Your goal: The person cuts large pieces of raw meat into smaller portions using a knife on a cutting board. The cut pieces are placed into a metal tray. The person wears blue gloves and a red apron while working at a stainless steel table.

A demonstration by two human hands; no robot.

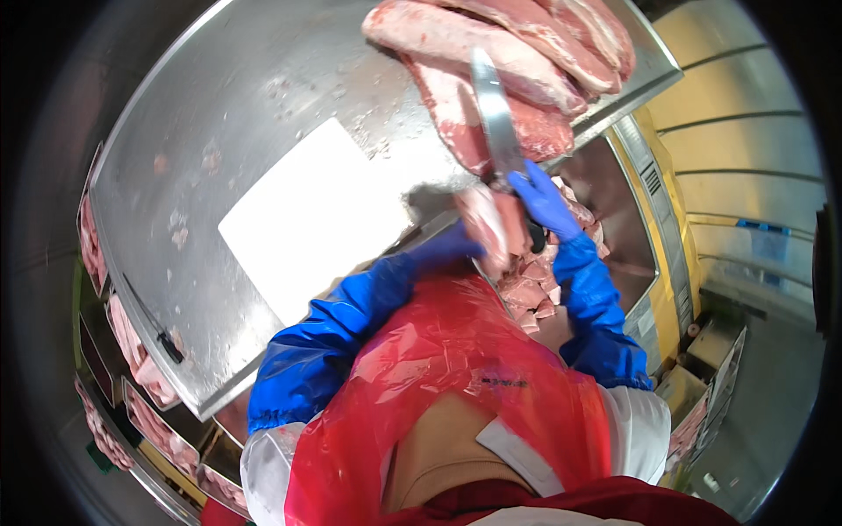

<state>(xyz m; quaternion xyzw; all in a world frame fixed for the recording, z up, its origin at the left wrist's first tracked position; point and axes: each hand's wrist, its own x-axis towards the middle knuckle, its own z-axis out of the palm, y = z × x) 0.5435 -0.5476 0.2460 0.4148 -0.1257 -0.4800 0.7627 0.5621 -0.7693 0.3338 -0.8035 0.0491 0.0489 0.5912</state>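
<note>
My right hand (544,202), in a blue glove, is closed on the handle of a large knife (493,101), its blade angled up over the pork slabs (478,39) at the board's top. My left hand (443,245), gloved and blurred, grips a pale pink piece of meat (482,223) just below the knife; some fingers are hidden by it. Beneath and right of both hands is a steel bin (621,228) of cut meat pieces (531,289). A white cutting board (307,210) lies on the steel table (175,131) to the left.
A thin knife with a black handle (167,342) lies near the table's left edge. Trays of meat (153,425) line the left and lower left. At the right are a yellow panelled surface (728,92), a blue crate (759,228) and more metal trays (710,351).
</note>
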